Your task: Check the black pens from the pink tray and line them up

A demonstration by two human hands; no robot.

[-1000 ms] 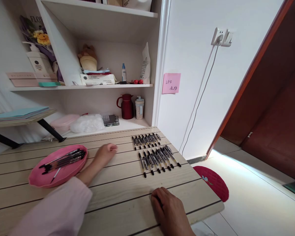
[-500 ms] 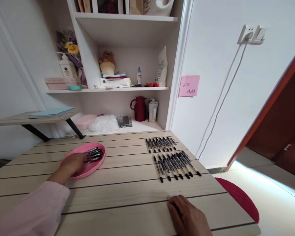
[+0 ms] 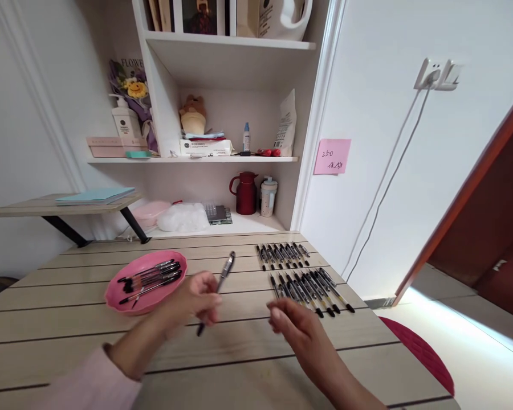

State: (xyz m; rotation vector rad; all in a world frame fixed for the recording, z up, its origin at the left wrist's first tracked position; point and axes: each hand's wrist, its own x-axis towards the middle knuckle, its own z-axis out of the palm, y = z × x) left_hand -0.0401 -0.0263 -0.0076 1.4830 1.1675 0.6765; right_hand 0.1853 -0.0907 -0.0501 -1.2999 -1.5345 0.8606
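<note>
The left hand point(image 3: 200, 296) pinches a black pen point(image 3: 216, 291) near its middle, tilted above the wooden surface point(image 3: 239, 341), between the pink tray point(image 3: 115, 296) and the two rows of pens point(image 3: 301, 276) laid side by side. The right hand point(image 3: 297, 327) hovers loosely spread and empty, just short of the nearer row. A firm mid-barrel pinch with the tip angled like its neighbours would probably let the pen land parallel (the rows are tidy, so a crooked one would show). The tray holds a small heap of black pens point(image 3: 151, 276), lying mostly lengthwise.
</note>
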